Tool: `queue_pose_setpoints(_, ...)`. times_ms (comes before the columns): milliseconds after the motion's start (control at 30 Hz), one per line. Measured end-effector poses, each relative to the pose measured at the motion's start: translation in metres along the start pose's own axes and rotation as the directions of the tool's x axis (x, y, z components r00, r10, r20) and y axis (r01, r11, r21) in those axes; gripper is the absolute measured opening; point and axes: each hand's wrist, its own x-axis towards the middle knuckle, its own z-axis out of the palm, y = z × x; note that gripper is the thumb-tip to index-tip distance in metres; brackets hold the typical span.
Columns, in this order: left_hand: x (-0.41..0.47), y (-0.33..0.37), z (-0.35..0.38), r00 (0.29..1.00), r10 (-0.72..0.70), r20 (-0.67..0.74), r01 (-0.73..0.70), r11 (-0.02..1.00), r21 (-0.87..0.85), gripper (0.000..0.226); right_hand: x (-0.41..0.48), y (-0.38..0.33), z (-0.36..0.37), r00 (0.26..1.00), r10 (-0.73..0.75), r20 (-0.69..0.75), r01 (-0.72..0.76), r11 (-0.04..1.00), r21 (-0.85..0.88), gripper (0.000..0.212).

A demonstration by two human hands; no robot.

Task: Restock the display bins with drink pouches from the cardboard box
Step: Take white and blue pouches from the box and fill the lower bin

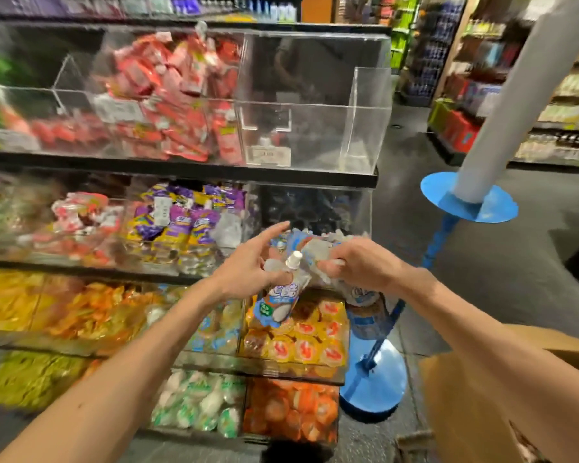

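Note:
My left hand (251,265) pinches a blue and white drink pouch (279,302) with a white cap, which hangs below the fingers; the index finger points out. My right hand (355,262) is closed on a bunch of more blue and white pouches (310,243) held at their tops. Both hands meet in front of the middle shelf's right clear bin (358,208), which looks dark inside. The cardboard box (455,396) stands at the lower right, under my right forearm. The top shelf's right clear bin (315,105) holds almost nothing.
Clear acrylic bins fill the tiered rack: red pouches (168,95) on top, purple and yellow pouches (178,225) in the middle, yellow and orange jelly cups (301,342) below. A blue stand (375,375) and a white pillar (515,95) rise at the right. Store shelves line the far aisle.

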Motion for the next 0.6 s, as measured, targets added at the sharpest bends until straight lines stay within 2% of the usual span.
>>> queue_pose_setpoints(67, 0.004, -0.003, -0.009, 0.996, -0.017, 0.085, 0.014, 0.999, 0.042, 0.099, 0.011, -0.015, -0.002, 0.995, -0.089, 0.036, 0.092, 0.992, -0.082, 0.038)
queue_pose_setpoints(133, 0.009, -0.002, -0.02, 0.982, -0.046, 0.184, 0.043, 0.999, 0.02, 0.093, 0.021, -0.029, -0.002, 0.983, -0.158, 0.093, 0.17, 0.975, -0.145, 0.033)
queue_pose_setpoints(233, 0.018, -0.015, -0.035, 0.945, -0.016, 0.328, 0.027, 0.999, -0.029, 0.046, 0.037, -0.039, -0.001, 0.974, -0.199, 0.108, 0.214, 0.964, -0.159, 0.026)
queue_pose_setpoints(300, 0.027, -0.03, -0.045, 0.938, -0.003, 0.346, 0.032, 0.996, -0.079, 0.03, 0.049, -0.039, 0.005, 0.976, -0.21, 0.055, 0.214, 0.974, -0.075, 0.032)
queue_pose_setpoints(400, 0.038, -0.046, -0.061, 0.954, 0.0, 0.301, 0.034, 0.994, -0.108, 0.026, 0.07, -0.044, 0.007, 0.998, -0.057, 0.027, 0.054, 0.992, 0.113, 0.047)
queue_pose_setpoints(467, 0.047, -0.053, -0.075, 0.965, -0.019, 0.262, 0.084, 0.968, -0.238, 0.025, 0.084, -0.046, -0.004, 0.994, 0.107, 0.016, -0.107, 0.955, 0.278, 0.043)
queue_pose_setpoints(567, 0.063, -0.068, -0.097, 0.97, -0.037, 0.242, 0.124, 0.927, -0.354, 0.031, 0.098, -0.034, -0.018, 0.959, 0.263, 0.104, -0.276, 0.789, 0.549, 0.019)
queue_pose_setpoints(600, 0.067, -0.07, -0.105, 0.97, -0.042, 0.239, 0.129, 0.923, -0.363, 0.037, 0.101, -0.028, -0.018, 0.943, 0.299, 0.144, -0.32, 0.711, 0.626, 0.019)
